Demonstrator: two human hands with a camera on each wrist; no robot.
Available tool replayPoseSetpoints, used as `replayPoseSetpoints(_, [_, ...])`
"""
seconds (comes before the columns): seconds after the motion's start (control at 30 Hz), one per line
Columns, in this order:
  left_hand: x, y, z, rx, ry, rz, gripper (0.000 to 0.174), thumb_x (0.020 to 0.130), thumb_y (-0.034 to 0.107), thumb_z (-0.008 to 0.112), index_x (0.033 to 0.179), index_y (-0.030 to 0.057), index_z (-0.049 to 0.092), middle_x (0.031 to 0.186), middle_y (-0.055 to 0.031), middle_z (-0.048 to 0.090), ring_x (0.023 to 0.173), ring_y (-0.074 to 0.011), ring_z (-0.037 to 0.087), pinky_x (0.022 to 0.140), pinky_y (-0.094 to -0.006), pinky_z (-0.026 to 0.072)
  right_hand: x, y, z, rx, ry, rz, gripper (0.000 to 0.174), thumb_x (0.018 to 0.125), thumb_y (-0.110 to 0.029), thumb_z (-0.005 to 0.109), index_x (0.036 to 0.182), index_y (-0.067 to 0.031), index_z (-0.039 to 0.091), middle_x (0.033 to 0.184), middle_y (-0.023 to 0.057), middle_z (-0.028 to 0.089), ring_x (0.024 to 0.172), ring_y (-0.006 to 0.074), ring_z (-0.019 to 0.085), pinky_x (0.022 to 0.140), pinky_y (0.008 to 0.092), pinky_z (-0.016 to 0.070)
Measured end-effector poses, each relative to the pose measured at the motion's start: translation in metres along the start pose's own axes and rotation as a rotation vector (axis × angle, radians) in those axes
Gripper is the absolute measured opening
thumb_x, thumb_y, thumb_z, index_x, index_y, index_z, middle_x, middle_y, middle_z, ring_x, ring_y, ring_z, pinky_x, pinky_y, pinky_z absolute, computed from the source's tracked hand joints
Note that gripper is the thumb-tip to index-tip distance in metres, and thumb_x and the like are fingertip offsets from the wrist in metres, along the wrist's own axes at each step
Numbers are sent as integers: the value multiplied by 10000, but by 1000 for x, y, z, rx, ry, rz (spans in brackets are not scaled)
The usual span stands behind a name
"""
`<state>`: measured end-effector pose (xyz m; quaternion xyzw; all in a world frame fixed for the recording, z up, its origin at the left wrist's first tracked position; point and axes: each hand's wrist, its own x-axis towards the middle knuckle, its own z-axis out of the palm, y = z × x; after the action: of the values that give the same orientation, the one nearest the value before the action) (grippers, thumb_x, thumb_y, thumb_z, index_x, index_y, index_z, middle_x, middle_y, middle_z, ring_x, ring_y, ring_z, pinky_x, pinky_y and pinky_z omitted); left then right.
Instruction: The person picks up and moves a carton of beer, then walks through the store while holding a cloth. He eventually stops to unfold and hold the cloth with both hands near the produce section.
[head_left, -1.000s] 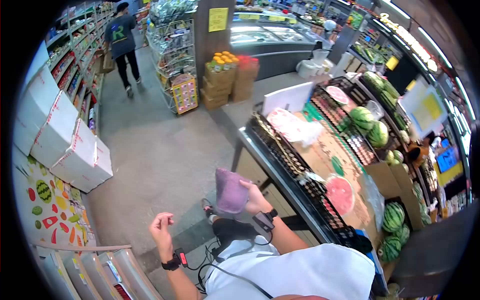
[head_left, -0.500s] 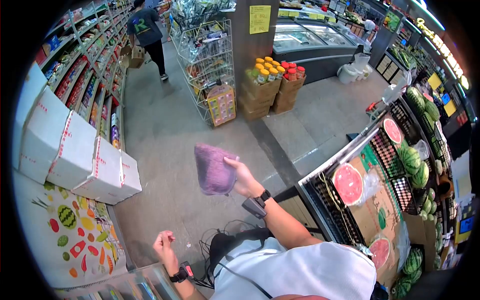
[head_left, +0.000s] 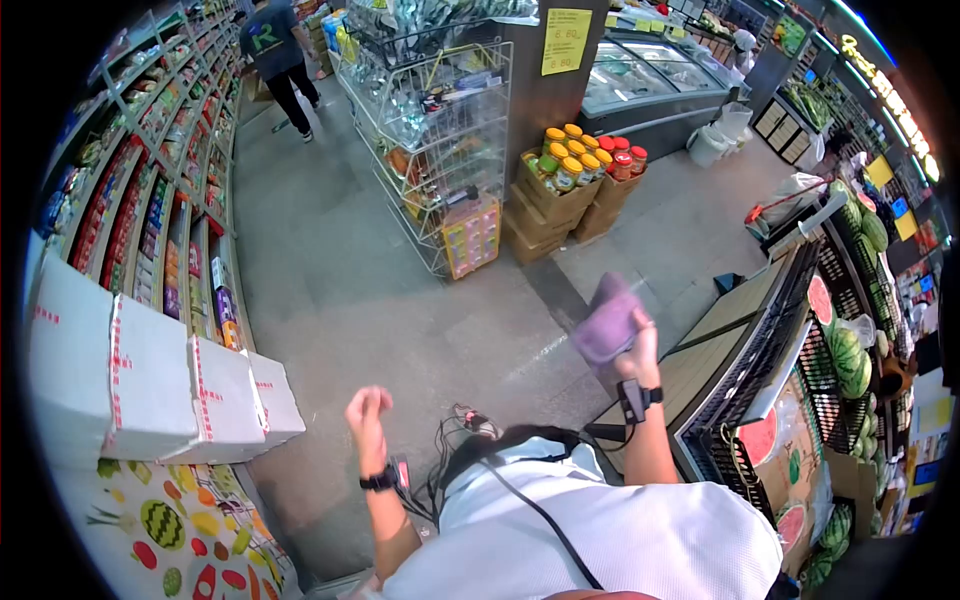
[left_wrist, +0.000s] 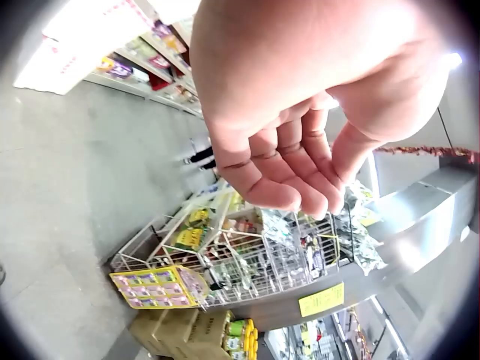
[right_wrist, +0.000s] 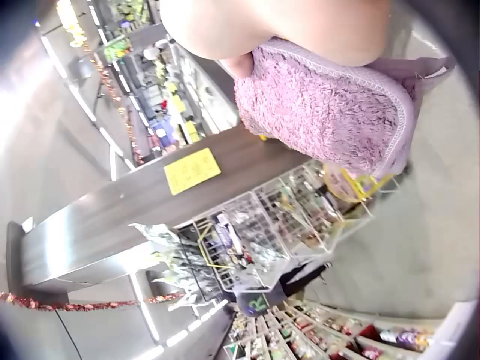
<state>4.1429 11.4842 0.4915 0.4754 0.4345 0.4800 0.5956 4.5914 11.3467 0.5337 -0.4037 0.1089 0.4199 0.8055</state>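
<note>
A folded purple terry cloth (head_left: 606,322) is held out over the floor by my right hand (head_left: 642,348), thumb and fingers gripping its right side. In the right wrist view the fuzzy cloth (right_wrist: 322,105) shows its stitched border, with part of it hidden behind the hand. My left hand (head_left: 370,418) hangs in the air to the left, apart from everything. Its fingers (left_wrist: 289,161) are loosely bent with nothing in them in the left wrist view.
White boxes (head_left: 150,375) and snack shelves (head_left: 150,170) line the left. Ahead stand a wire rack (head_left: 440,150) and cartons of jars (head_left: 560,185). A produce stand (head_left: 740,400) with watermelons is at my right. A person (head_left: 277,55) walks far down the aisle; loose cables (head_left: 440,440) hang at my waist.
The view has turned and moved forward past the produce stand. My right hand has carried the cloth to the right, away from the left hand. The far person has walked on.
</note>
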Motion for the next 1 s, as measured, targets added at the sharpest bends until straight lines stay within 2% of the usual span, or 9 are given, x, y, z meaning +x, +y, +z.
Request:
replayPoseSetpoints(0.1, [114, 29, 15, 40, -157, 78, 226, 952, 224, 612, 872, 16, 645, 813, -26, 645, 732, -101, 579, 702, -253, 463, 1, -8, 96, -51, -49, -227, 353, 959, -227, 512, 1245, -21, 517, 1232, 155, 595, 1112, 322, 581, 1033, 490, 420])
replayPoseSetpoints(0.2, [193, 75, 43, 48, -229, 123, 169, 940, 154, 623, 890, -6, 648, 821, -25, 651, 749, -97, 591, 711, -248, 478, 35, 12, 149, -87, -124, -225, 351, 963, -200, 515, 1256, -6, 510, 1235, 158, 594, 1108, 304, 586, 1016, 458, 447])
replayPoseSetpoints(0.3, [250, 94, 49, 83, -272, 127, 118, 922, 101, 635, 894, -14, 645, 812, -26, 649, 748, -93, 596, 715, -244, 483, 63, 74, 202, -95, -191, -63, 346, 955, -201, 534, 1245, -13, 528, 1215, 147, 607, 1086, 286, 602, 990, 438, 470])
replayPoseSetpoints(0.4, [306, 75, 22, 51, -425, 163, 97, 914, 83, 640, 883, -9, 644, 801, -23, 646, 736, -91, 594, 707, -245, 480, 123, 157, 231, -179, -213, 103, 339, 948, -220, 553, 1228, -29, 550, 1182, 125, 620, 1070, 277, 601, 982, 426, 455])
replayPoseSetpoints(0.57, [398, 42, -79, 68, -97, 40, 112, 913, 120, 647, 869, 16, 650, 769, -25, 635, 743, -100, 600, 708, -251, 478, 205, 276, 327, -233, -258, 465, 313, 952, -207, 554, 1216, -39, 561, 1166, 104, 631, 1058, 259, 614, 993, 418, 460])
replayPoseSetpoints(0.63, [430, 65, -129, 119, 74, -43, 89, 912, 77, 633, 902, -6, 663, 818, -30, 650, 752, -95, 594, 720, -246, 475, 220, 312, 387, -312, -367, 529, 315, 958, -203, 548, 1224, -35, 555, 1169, 105, 630, 1070, 256, 612, 994, 420, 462])
replayPoseSetpoints(0.8, [488, 138, -252, 365, 504, 90, 62, 889, 71, 653, 881, 10, 650, 778, -21, 631, 726, -96, 581, 701, -233, 456, 302, 415, 567, -388, -597, 733, 309, 975, -186, 529, 1238, -23, 543, 1188, 106, 623, 1089, 245, 609, 985, 402, 473])
replayPoseSetpoints(0.9, [520, 156, -286, 403, 635, 87, 94, 878, 89, 670, 819, 31, 624, 746, -12, 612, 707, -90, 563, 680, -231, 439, 324, 449, 683, -447, -701, 686, 353, 975, -179, 526, 1285, -10, 513, 1247, 118, 605, 1136, 247, 595, 1038, 397, 442])
replayPoseSetpoints(1.0, [572, 124, -312, 283, 723, 98, 137, 885, 101, 659, 773, 36, 615, 710, -7, 599, 670, -91, 548, 661, -256, 435, 350, 492, 761, -330, -794, 637, 356, 972, -183, 534, 1282, -8, 518, 1237, 115, 614, 1132, 239, 596, 1025, 392, 448])
